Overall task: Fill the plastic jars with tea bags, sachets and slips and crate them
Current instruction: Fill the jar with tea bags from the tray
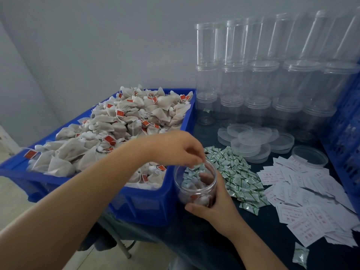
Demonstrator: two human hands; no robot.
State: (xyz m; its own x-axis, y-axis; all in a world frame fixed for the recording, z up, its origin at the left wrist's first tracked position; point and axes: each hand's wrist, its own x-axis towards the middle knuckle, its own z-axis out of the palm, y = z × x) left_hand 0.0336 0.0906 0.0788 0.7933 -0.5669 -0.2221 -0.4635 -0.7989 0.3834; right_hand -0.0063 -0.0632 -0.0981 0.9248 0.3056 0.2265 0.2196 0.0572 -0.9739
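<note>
Step in hand, by my reading: sachet going into the jar (195, 187) on top of the tea bags.

- Your right hand (216, 206) wraps the jar's near and right wall, thumb across the front low down, fingers curled behind. Keep that hold firm and the mouth level; a light plastic jar could tip easily.
- Your left hand (176, 148) hangs directly above the jar mouth, fingertips pinched together on a green-and-white sachet (194, 168) at the rim. Lower it inside before letting go, so it doesn't slide off the edge.
- Slip likely comes next.

Containers, largest first:
- Blue bin (148, 203), touching the jar on the side away from your right palm: heaped with tea bags (116, 123), red tags showing.
- Empty jars (261, 75), stacked 3 high at the wall, far beyond the grip: nothing in them that I can see.
- Held jar: tea bags at the bottom, a few sachets above.
- Clear lids (251, 141), loose pile beyond the sachet heap (239, 178).
- Paper slips (311, 201) spread just outside your right wrist.
</note>
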